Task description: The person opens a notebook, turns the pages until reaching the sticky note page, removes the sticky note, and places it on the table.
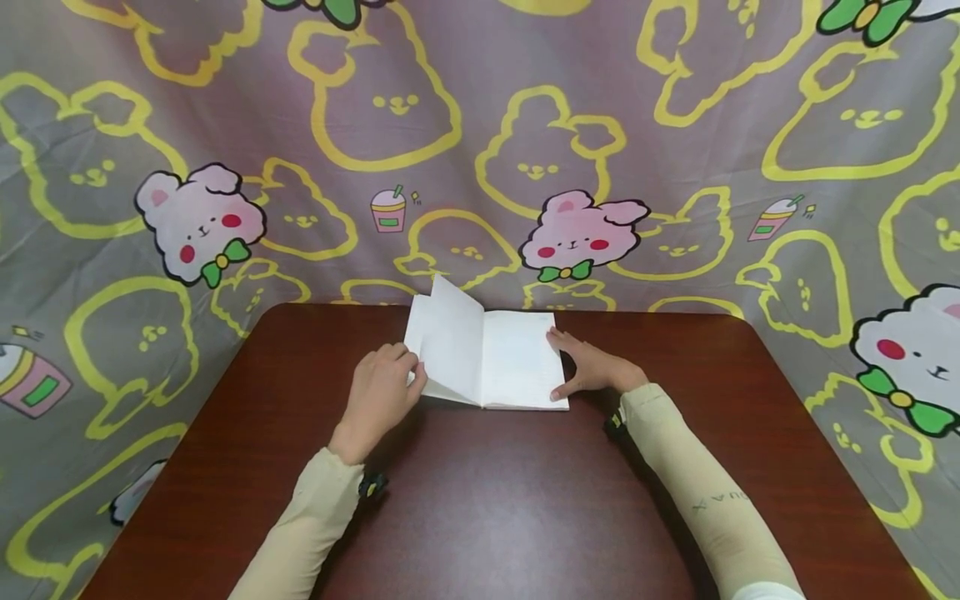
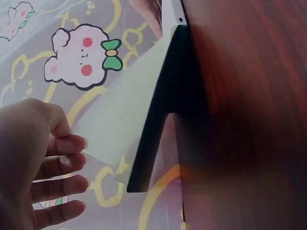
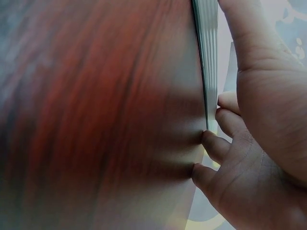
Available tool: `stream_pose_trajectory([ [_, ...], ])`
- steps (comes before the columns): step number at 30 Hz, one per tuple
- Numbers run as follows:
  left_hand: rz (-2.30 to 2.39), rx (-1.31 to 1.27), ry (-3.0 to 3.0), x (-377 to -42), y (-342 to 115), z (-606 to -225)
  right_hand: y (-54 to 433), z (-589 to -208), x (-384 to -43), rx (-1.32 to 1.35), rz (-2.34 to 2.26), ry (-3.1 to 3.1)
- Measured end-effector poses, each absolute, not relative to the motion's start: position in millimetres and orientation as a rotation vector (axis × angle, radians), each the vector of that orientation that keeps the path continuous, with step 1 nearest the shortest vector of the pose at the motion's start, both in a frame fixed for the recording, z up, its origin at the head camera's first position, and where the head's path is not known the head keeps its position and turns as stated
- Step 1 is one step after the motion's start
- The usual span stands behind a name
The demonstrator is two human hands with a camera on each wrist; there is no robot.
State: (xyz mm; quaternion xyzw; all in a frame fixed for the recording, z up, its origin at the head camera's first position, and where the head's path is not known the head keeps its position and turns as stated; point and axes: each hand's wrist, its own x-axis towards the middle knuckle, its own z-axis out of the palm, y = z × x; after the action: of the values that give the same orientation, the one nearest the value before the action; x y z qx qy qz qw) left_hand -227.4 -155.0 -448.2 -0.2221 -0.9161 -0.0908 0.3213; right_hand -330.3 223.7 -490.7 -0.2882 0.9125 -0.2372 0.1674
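Observation:
An open notebook [image 1: 519, 358] with white pages lies toward the far side of the brown table. At its left side my left hand [image 1: 384, 383] pinches the edge of a raised page [image 2: 120, 110] between thumb and index finger, the other fingers loosely bent. The left dark cover [image 2: 152, 139] tilts up off the tabletop in the left wrist view. My right hand [image 1: 596, 367] rests at the right edge, thumb on the lower right corner and fingers spread along the side. Its fingertips touch the table beside the page stack [image 3: 208, 57] in the right wrist view.
The brown wooden tabletop [image 1: 495, 508] stretches from the notebook toward me. A grey curtain [image 1: 465, 108] with yellow bear outlines and pink rabbits hangs right behind the table and along both sides.

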Motion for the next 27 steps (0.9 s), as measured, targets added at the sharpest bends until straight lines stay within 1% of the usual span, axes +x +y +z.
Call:
stream_pose_trajectory([
  [19,-0.263,-0.453,-2.616,-221.3,-172.0,-464.4,223.1,-490.2,-326.7,-0.814,-0.696,2.595],
  [27,-0.331,-0.378,-2.75,-226.5,-175.0,-468.4,223.1,-490.3,-327.3,-0.834,-0.697,2.601],
])
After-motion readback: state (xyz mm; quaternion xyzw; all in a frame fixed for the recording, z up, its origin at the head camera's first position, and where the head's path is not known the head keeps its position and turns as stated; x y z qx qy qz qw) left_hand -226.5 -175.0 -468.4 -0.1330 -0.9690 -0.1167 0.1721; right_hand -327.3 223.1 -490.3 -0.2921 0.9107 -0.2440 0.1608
